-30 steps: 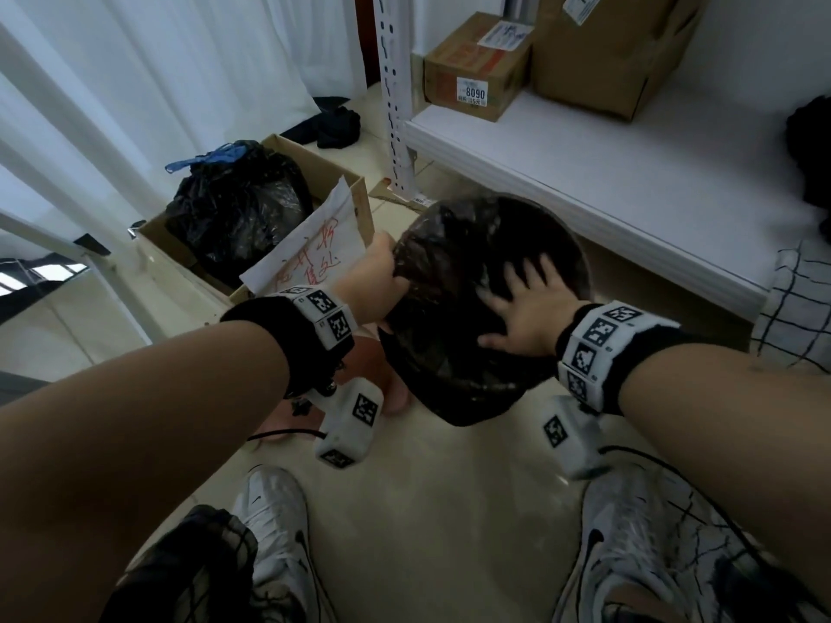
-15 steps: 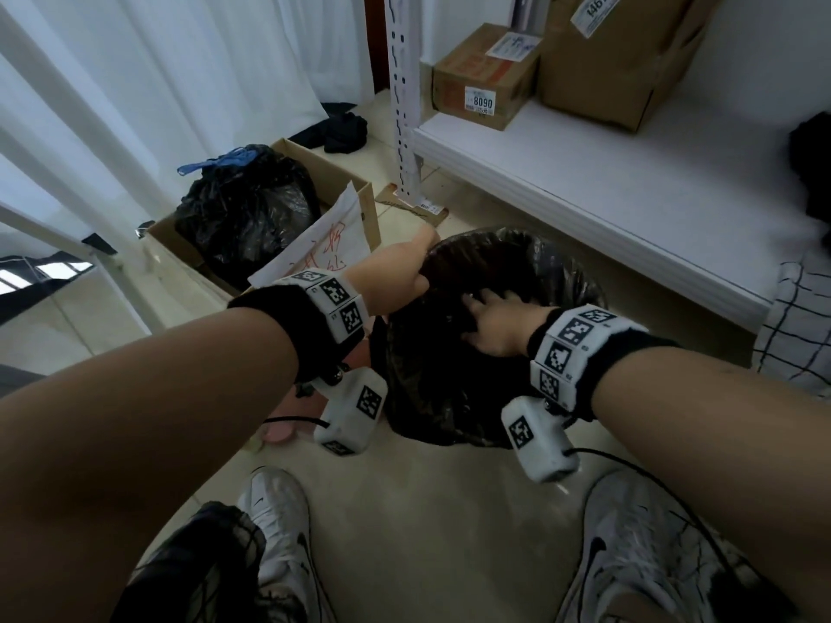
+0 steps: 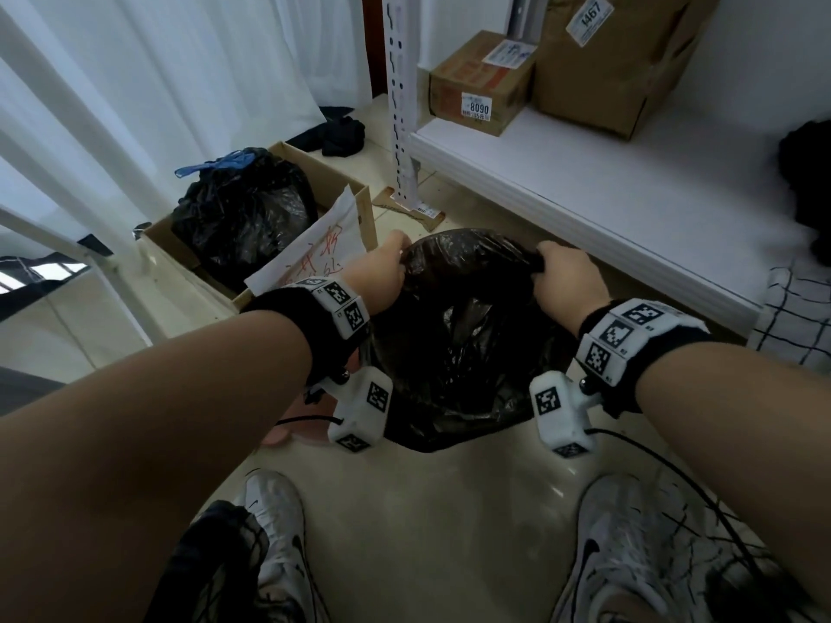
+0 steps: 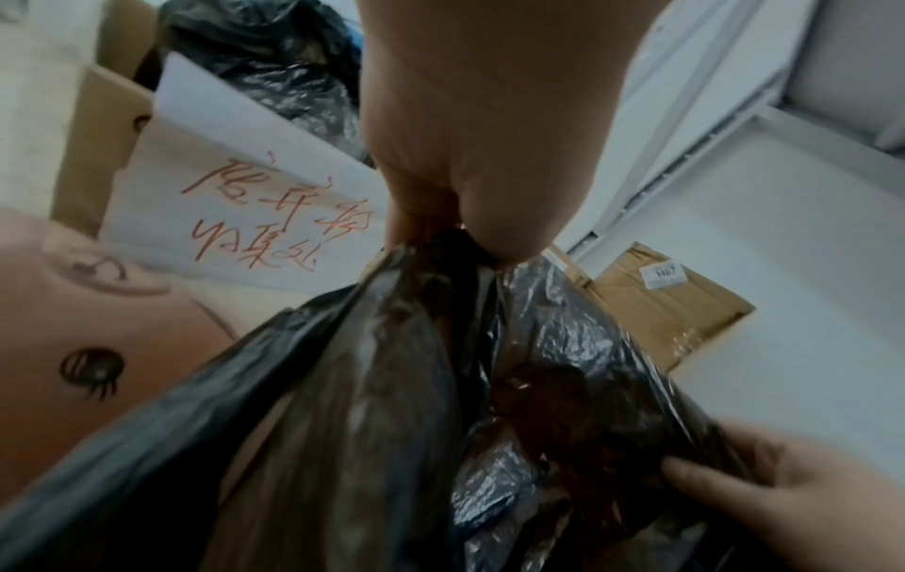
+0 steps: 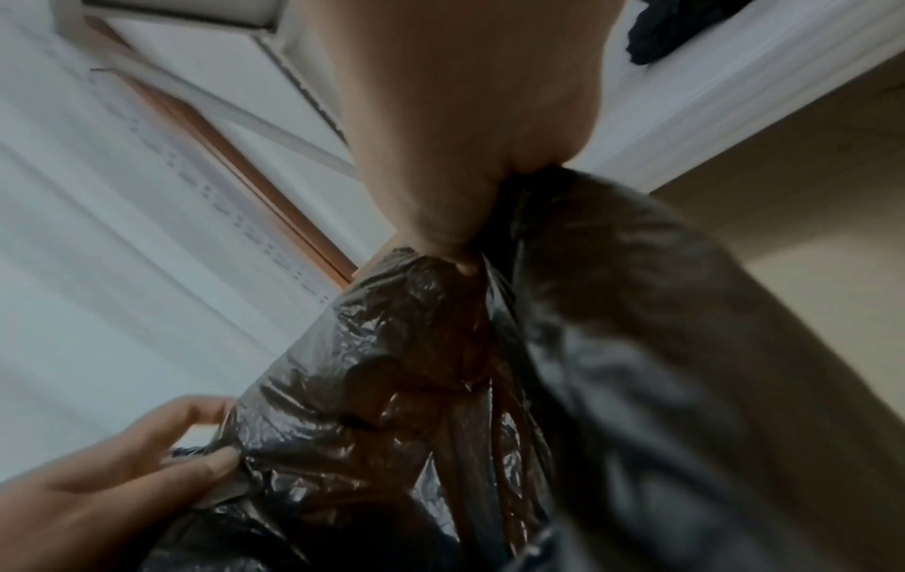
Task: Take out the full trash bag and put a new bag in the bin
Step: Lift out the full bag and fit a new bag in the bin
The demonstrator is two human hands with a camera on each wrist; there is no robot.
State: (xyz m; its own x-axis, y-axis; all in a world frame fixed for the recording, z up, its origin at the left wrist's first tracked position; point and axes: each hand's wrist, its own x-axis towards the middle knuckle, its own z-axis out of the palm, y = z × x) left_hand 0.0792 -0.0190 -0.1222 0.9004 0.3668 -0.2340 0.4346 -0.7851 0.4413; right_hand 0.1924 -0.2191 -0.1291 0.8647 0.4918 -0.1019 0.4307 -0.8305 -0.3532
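A black trash bag [image 3: 463, 353] lines the pink bin [image 3: 310, 436], which shows only as a sliver under my left wrist. My left hand [image 3: 382, 272] pinches the bag's edge on the far left side. My right hand [image 3: 562, 276] grips a bunch of the edge on the far right. The left wrist view shows my left hand [image 4: 465, 232] closed on the black film [image 4: 391, 387] beside the bin's pink wall [image 4: 98, 348]. The right wrist view shows my right hand [image 5: 465, 216] clenched on the bag [image 5: 391, 367]. The tied full bag [image 3: 243, 213] sits in a cardboard box [image 3: 359, 209] at the left.
A low white shelf [image 3: 629, 195] with cardboard boxes [image 3: 476, 83] runs along the right, and its perforated post [image 3: 402, 105] stands just behind the bin. A paper sign [image 3: 314, 258] leans on the box. My shoes [image 3: 274, 532] stand on the tile floor near the bin.
My right hand has left the inside of the bag, where it lay flat, and now grips the bag's right edge. My left hand has kept its hold on the left edge.
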